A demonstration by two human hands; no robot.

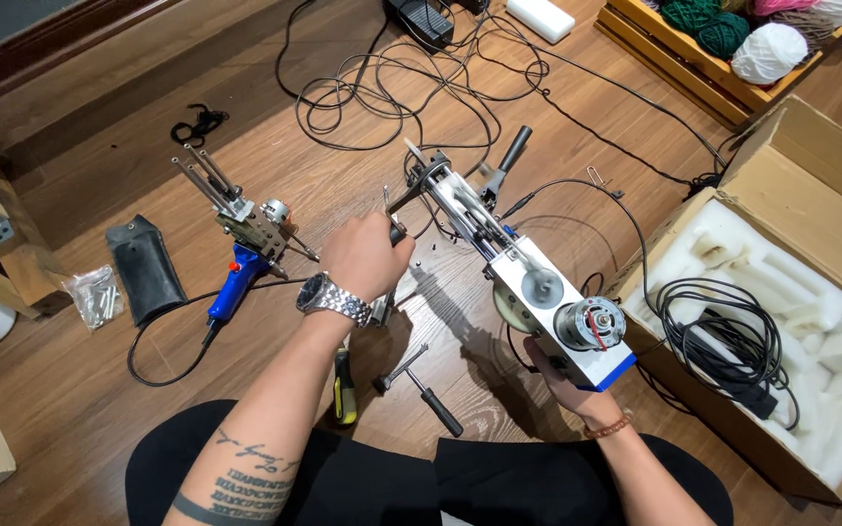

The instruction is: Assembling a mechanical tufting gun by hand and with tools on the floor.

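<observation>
A white and blue motor-driven machine [528, 282] with metal rods and a black handle is tilted above the wooden floor [90, 127]. My right hand [562, 380] grips its lower end under the round motor [589, 323]. My left hand [367, 255], with a metal watch on the wrist, is closed on a small metal tool [389, 206] held against the machine's front rods.
A second, blue-handled machine [246, 239] lies to the left, beside a black pouch [143, 268] and a bag of screws [96, 295]. Loose tools [426, 390] lie by my knees. Tangled cables [411, 88] spread ahead. An open cardboard box [791, 302] with foam stands right; a yarn crate [723, 49] sits behind it.
</observation>
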